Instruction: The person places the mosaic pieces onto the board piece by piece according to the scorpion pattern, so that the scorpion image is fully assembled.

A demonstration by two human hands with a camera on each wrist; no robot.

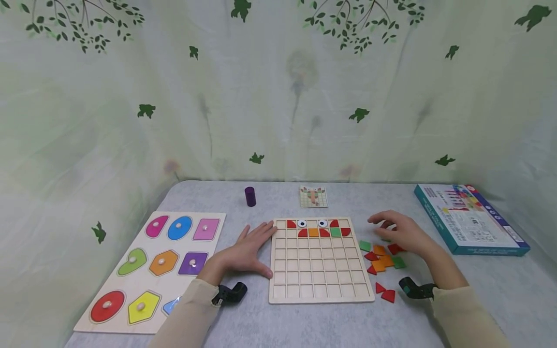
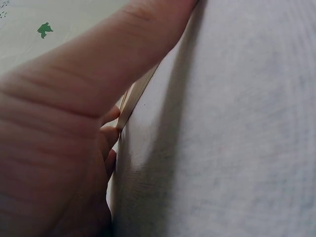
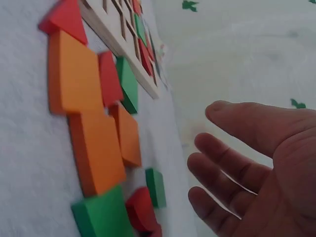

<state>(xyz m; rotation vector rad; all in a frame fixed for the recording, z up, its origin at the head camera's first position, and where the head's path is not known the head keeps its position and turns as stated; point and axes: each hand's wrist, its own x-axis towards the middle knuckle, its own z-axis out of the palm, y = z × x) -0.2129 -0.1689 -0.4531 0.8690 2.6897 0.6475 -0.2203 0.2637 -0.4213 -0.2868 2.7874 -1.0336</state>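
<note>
A wooden grid board [image 1: 322, 266] lies flat in the middle of the table. Its top two rows hold two eye tiles [image 1: 322, 224], several red rounded pieces, an orange square [image 1: 313, 232] and a green square [image 1: 335, 232]. My left hand [image 1: 250, 251] rests against the board's left edge with fingers spread; the left wrist view shows the fingers by the board's side [image 2: 133, 96]. Right of the board, my right hand [image 1: 402, 233] hovers over loose red, orange [image 3: 76, 74] and green pieces [image 3: 103, 215]. Its fingers are loosely bent, with nothing between them in the right wrist view.
A knob puzzle board [image 1: 174, 299] lies at the left. Behind the grid board are a dark purple cylinder [image 1: 250, 196] and a small pattern card [image 1: 313, 197]. A teal-edged box [image 1: 474, 222] lies at the right rear. A leaf-printed curtain [image 1: 278, 96] hangs behind the table.
</note>
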